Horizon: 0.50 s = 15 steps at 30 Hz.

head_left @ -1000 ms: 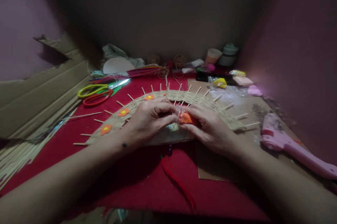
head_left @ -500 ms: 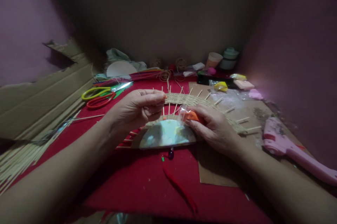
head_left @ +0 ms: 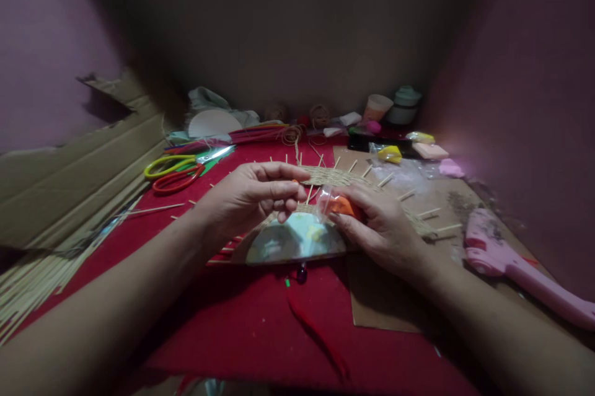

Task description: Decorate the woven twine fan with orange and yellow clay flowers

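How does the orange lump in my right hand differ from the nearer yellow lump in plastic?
The orange lump is held in the right hand; the yellow lump lies untouched farther back. That hand partly hides the orange lump, while none covers the yellow lump. Both have clear plastic around them.

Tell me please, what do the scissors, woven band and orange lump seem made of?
Scissors: blades look metal by their bright glare; smooth coloured handles, probably plastic. Woven band: likely matte plant-fibre twine, given its ropy strands. Orange lump: perhaps soft clay, dull and evenly coloured.
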Motion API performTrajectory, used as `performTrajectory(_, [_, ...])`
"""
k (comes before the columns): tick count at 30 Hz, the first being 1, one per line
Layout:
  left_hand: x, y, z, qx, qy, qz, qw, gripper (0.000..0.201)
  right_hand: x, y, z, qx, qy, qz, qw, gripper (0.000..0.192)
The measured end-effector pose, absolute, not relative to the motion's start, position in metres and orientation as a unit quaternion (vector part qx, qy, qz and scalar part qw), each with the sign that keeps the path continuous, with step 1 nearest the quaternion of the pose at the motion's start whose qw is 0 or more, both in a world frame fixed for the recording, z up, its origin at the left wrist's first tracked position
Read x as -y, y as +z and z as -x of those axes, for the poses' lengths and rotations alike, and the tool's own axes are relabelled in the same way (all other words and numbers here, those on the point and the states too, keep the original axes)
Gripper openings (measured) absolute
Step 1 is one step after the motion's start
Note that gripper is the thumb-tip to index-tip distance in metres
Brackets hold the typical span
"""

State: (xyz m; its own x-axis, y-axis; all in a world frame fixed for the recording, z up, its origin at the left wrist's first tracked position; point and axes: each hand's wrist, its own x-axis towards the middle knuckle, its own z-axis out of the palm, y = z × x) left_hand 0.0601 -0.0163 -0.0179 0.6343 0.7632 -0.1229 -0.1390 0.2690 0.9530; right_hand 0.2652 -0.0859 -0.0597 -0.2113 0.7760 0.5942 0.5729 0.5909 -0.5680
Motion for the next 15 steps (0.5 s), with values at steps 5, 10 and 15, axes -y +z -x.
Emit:
performTrajectory(5, [0.017,-0.02,-0.061,-0.295,0.314,-0.545,0.719,0.009,0.086,-0.059,-0.265,0.765,0.108,0.441,0.457,0.017])
performTrajectory(10, [0.02,-0.02,-0.062,-0.313,0.303,-0.611,0.661,0.007,0.085,-0.06,-0.264,0.761,0.113,0.436,0.467,0.017])
performTrajectory(15, [0.027,-0.02,-0.064,-0.33,0.309,-0.744,0.491,0.005,0.085,-0.059,-0.264,0.763,0.133,0.434,0.46,0.02])
